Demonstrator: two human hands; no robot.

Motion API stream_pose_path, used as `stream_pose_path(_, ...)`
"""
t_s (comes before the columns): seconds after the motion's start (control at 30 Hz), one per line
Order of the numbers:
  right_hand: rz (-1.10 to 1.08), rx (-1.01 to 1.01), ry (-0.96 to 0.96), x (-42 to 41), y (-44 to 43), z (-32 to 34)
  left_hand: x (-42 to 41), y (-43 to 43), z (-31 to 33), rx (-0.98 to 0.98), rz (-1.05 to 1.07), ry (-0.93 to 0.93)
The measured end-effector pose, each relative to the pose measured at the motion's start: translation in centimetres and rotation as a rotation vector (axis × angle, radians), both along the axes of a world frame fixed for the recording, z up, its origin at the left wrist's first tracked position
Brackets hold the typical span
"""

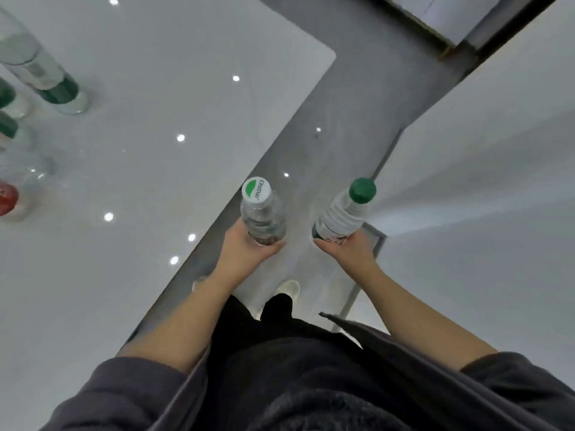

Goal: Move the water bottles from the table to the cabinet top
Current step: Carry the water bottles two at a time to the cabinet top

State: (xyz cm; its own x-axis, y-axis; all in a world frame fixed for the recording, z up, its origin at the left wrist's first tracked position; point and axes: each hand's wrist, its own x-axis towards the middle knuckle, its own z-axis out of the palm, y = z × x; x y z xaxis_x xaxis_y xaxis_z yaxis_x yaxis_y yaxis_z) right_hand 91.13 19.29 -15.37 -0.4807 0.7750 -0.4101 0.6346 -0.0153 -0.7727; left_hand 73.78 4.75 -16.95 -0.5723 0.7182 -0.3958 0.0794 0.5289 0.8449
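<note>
My left hand (249, 251) grips the base of a clear water bottle with a white and green cap (263, 213), held upright over the grey floor gap. My right hand (345, 247) holds a second bottle with a solid green cap (342, 213), tilted slightly right. Both bottles hang between the glossy white table (140, 166) on the left and a white surface (482, 181) on the right. Several more bottles stand at the table's far left edge, one with a green label (53, 79) and one with a red label (7, 200).
A grey floor strip (336, 126) runs between the two white surfaces. My light shoes (289, 289) and dark trousers show below the hands. A dark-framed panel (451, 23) lies at the top right. Ceiling lights reflect on the table.
</note>
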Motion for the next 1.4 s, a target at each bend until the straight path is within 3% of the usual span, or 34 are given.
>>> stream_pose_path(0.27, -0.415, 0.130, 0.134, 7.9, 6.0, 4.9, 5.4, 12.0, 6.7, 0.196, -0.266, -0.007)
stream_pose_path(0.57, -0.650, 0.317, 0.389, 8.3, 11.5, 14.7, 6.1, 22.5, 17.6, 0.471, -0.389, 0.000)
stream_pose_path(0.8, -0.562, 0.528, 0.598, 5.6, 15.6, 26.3, 3.9, 28.2, 28.1, 0.690, -0.434, 0.059)
stream_pose_path(1.0, -0.468, 0.591, 0.730, 2.8, 19.2, 34.2, 1.6, 31.4, 36.0, 0.802, -0.442, 0.091)
stream_pose_path(1.4, -0.447, 0.608, 0.844, -0.9, 22.9, 41.2, -1.3, 35.1, 44.1, 0.868, -0.439, 0.054)
